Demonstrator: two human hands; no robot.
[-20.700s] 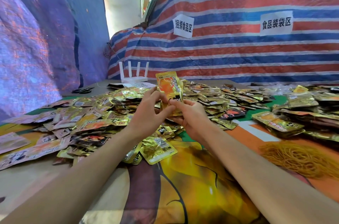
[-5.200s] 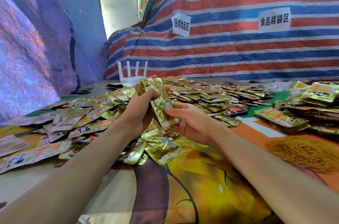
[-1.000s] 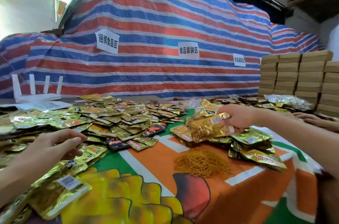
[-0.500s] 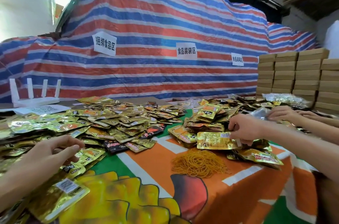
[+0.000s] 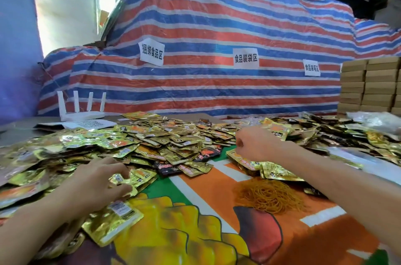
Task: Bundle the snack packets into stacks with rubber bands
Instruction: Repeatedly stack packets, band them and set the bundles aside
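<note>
The left hand (image 5: 102, 180) lies low and left of centre, its fingers pinched on a loose gold packet (image 5: 138, 175) at the near edge of the packet pile (image 5: 152, 141). The right hand (image 5: 256, 145) hangs curled at centre right above the bundled stacks (image 5: 249, 162); I cannot tell whether it holds anything. The step in hand looks like gathering a fresh stack: better to draw packets one at a time, faces and edges aligned, so the band seats squarely on the slippery foil. The rubber bands (image 5: 269, 195) lie heaped on the tabletop (image 5: 212, 188) just below the right hand, within easy reach. Cardboard boxes (image 5: 368, 84) are stacked at the right edge, closed, contents unseen; a clear bag (image 5: 375, 119) beside them is too blurred to read.
</note>
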